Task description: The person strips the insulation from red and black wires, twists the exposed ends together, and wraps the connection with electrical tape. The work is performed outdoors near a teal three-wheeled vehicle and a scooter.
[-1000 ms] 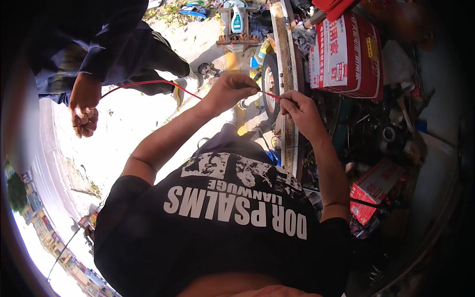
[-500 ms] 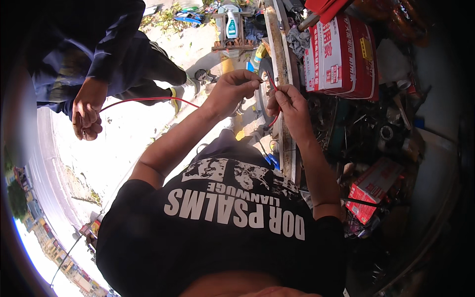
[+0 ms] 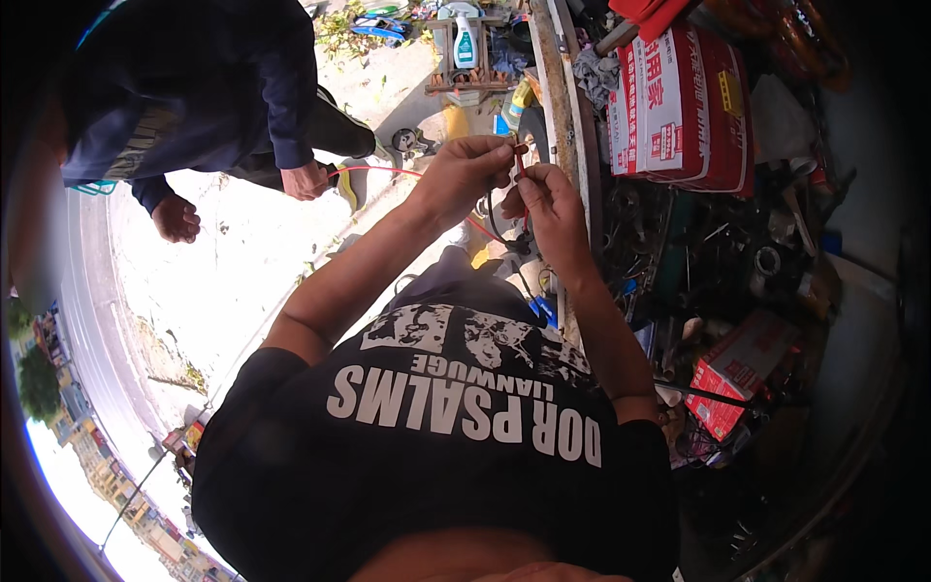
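Observation:
My left hand [image 3: 465,175] is pinched on a small copper-coloured piece [image 3: 520,148], too small to make out clearly. Just below and to the right, my right hand [image 3: 553,213] grips the red wire [image 3: 388,171] near that piece, the two hands almost touching. A dark cable [image 3: 495,223] hangs down between them. The red wire runs leftward to a co-worker's hand [image 3: 304,181], which appears closed around it.
A co-worker in dark clothes [image 3: 194,87] stands at upper left. A rusty metal rail [image 3: 565,126] borders a cluttered bed of parts on the right, with red-and-white boxes [image 3: 679,107]. A spray bottle [image 3: 465,44] stands beyond my hands. A road [image 3: 89,281] runs at far left.
My hands have drawn closer, the right rising and turning upright along the wire. The co-worker has shifted, bringing one hand rightward onto the red wire.

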Demonstrator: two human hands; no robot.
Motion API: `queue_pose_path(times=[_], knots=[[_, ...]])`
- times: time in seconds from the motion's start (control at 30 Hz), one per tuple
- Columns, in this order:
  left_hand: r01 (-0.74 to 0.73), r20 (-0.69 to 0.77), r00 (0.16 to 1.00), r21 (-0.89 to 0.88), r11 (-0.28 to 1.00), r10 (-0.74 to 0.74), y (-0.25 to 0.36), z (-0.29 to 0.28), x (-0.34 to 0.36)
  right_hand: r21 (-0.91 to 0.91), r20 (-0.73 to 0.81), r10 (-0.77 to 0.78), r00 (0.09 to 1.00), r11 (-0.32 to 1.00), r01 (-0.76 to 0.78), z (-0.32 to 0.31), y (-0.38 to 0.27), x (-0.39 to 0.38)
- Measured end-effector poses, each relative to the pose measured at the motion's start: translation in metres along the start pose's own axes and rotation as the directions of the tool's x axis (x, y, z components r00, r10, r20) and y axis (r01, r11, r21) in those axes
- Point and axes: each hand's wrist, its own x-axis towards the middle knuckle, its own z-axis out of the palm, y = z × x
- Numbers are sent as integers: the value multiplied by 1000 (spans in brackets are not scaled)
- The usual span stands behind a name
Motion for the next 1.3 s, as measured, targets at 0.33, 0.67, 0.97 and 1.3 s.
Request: queue_pose_path(times=[0.33,0.67,0.97,1.3], knots=[[-45,-83,994,269,962,70,3,11,-2,-288,-20,-141,990,949,129,-2,0,2],[-102,41,995,389,916,93,5,22,-18,-123,-149,-185,971,978,168,-4,-13,11],[-164,-49,982,258,952,183,-1,31,-27,-4,-145,-169,975,985,171,2,-14,5],[-180,-57,974,401,898,220,2,34,-31,-172,-208,-424,882,903,393,10,-23,0]])
